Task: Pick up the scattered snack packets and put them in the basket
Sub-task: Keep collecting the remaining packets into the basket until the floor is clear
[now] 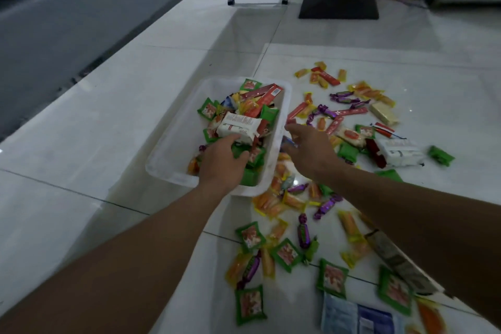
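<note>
A drop-off is judged in hand: the left hand (222,160) is lowered onto the packets in the basket (173,144) — whether anything is gripped cannot be told. The right hand (309,149), fingers loosely spread and nothing evidently held, is at the rim's 3 o'clock; snack packets (250,236) scattered from 1 to 5 o'clock of the basket must be reached next.

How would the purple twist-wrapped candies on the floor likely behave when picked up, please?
The purple twist-wrapped candy looks small, so probably light. Its rounded body may roll on the glossy tile floor. Its twisted ends likely offer an easy pinch.
</note>
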Motion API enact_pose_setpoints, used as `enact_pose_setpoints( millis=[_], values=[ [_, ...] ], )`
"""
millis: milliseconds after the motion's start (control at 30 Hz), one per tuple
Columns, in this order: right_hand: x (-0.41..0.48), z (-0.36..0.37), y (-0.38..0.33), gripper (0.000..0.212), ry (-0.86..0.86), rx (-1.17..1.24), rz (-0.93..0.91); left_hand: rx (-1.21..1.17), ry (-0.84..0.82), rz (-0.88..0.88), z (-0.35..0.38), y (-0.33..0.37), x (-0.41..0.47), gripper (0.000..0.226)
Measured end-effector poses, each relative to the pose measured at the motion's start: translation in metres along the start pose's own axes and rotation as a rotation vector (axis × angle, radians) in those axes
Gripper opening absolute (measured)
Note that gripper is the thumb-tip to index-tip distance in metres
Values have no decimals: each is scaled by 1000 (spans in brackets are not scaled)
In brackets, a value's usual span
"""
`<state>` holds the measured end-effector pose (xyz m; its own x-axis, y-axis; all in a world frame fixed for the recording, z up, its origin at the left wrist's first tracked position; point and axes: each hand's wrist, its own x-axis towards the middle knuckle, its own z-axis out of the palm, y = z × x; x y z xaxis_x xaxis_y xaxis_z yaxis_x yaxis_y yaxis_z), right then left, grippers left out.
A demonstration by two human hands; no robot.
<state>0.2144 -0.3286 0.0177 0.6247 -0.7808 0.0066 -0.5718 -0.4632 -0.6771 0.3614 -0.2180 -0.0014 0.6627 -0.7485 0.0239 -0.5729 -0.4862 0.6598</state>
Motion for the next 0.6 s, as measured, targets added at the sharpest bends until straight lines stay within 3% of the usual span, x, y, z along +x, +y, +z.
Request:
enact_pose_setpoints(
  millis=[167, 367, 500, 600],
  values=[
    [-40, -55, 53, 57, 21, -64, 135, 30, -94, 106, 22, 61, -15, 44],
    [-109, -90, 117, 69, 2, -95, 368, -2, -286, 192, 98, 115, -52, 50],
    [-145, -95, 143, 83, -50, -60, 475, 50, -394, 179, 142, 115, -83, 54],
    [-163, -88, 153, 82, -141, -128, 456, 20, -434, 123, 158, 100, -102, 53]
  ],
)
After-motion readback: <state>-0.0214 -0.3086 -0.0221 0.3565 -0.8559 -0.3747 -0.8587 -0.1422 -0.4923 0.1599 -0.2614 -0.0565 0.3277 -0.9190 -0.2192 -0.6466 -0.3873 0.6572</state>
